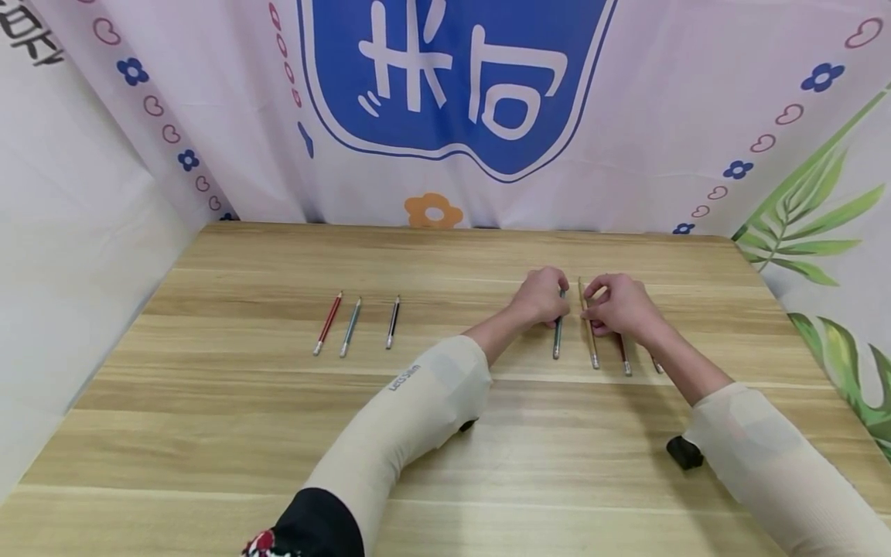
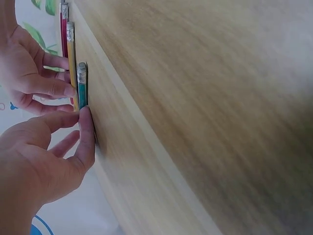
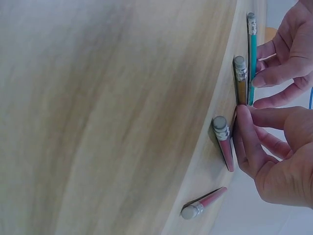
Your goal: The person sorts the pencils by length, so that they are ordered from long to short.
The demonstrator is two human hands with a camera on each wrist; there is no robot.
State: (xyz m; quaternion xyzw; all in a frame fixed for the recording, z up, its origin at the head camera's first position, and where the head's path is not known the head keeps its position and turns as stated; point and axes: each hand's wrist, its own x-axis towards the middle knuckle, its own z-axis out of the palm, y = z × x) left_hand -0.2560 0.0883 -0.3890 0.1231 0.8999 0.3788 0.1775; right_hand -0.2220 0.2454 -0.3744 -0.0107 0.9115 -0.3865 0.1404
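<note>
On the right half of the table, my left hand [image 1: 543,295] pinches a teal pencil [image 1: 558,342] between thumb and fingers. Just right of it, my right hand [image 1: 622,305] pinches a yellow pencil [image 1: 592,344] the same way. Both pencils lie low along the wood, with their eraser ends toward me, as the left wrist view shows for the teal pencil [image 2: 82,83] and the right wrist view for the yellow pencil [image 3: 240,81]. A dark red pencil [image 1: 625,360] sits partly hidden under my right hand. Beyond it, another reddish pencil [image 3: 205,200] lies slanted, mostly covered by my wrist in the head view.
On the left half of the wooden table [image 1: 230,387] lie a red pencil [image 1: 329,323], a light blue pencil [image 1: 351,326] and a black pencil [image 1: 393,322], spaced apart. A printed cloth [image 1: 230,93] hangs behind the table's far edge.
</note>
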